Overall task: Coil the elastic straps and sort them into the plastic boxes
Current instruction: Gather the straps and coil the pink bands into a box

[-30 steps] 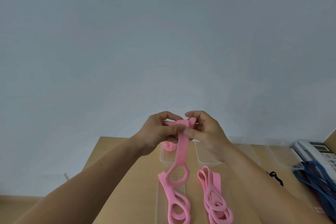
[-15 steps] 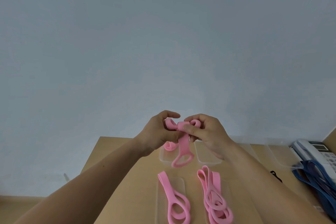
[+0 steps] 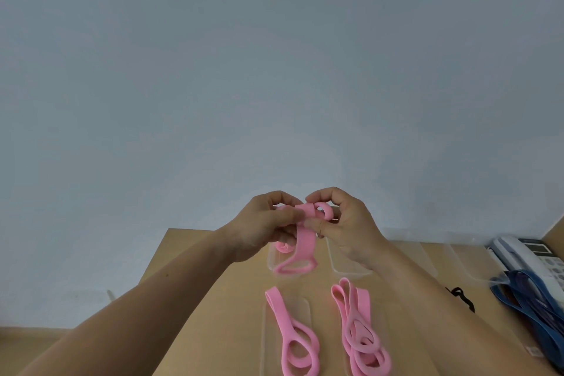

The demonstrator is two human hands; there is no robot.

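Pink strap (image 3: 306,239): being coiled in mid-air above the plastic boxes (image 3: 341,267), pinched by left hand (image 3: 262,232) and right hand (image 3: 348,229). The hanging tail is being shortened second by second, so coiling is judged nearly done.

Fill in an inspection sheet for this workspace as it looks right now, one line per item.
Surface: wooden table, bare between the straps.
Job's things: pink strap partly coiled, its loop hanging; coiled strap in a clear box; loose pink strap and pink strap bundle on clear lids; blue straps heaped at the right.
Clutter: telephone; small black object.
Grip: left hand and right hand both pinch the pink strap's coil.
Cables: nothing seen.
Surroundings: plain grey wall.
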